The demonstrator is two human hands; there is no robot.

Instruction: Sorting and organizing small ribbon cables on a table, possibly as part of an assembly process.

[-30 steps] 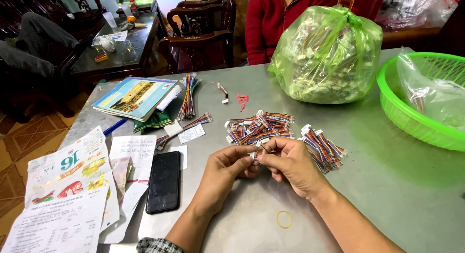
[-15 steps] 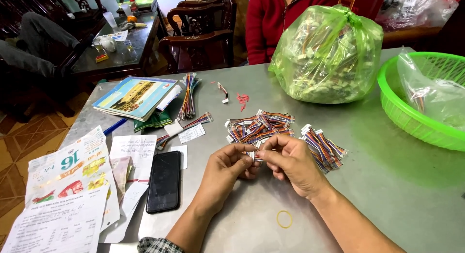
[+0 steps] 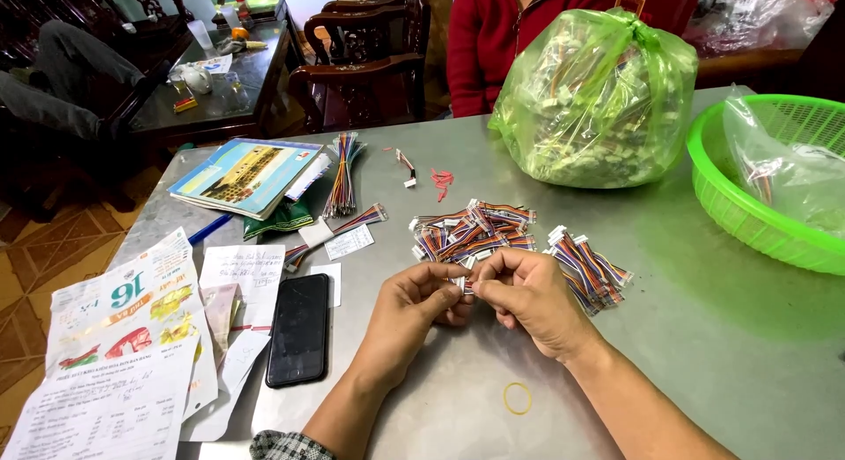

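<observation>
Together, the left hand [image 3: 414, 303] and right hand [image 3: 526, 294] pinched one small wire connector [image 3: 464, 285] between their fingers, steadying it just beside the wire pile [image 3: 471, 231] on the tabletop [image 3: 704, 337].

Phone [image 3: 297, 329] left of hands [image 3: 471, 294], basket [image 3: 717, 189] right.

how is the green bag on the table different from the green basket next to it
The green bag is soft, see-through plastic, knotted shut at the top; the green basket is rigid, meshed plastic and open. The bag bulges full of small wire pieces; the basket holds a loose clear plastic bag with few contents showing. The bag shows whole, while the basket is cut off by the picture's edge. Both stand on the grey table.
</observation>
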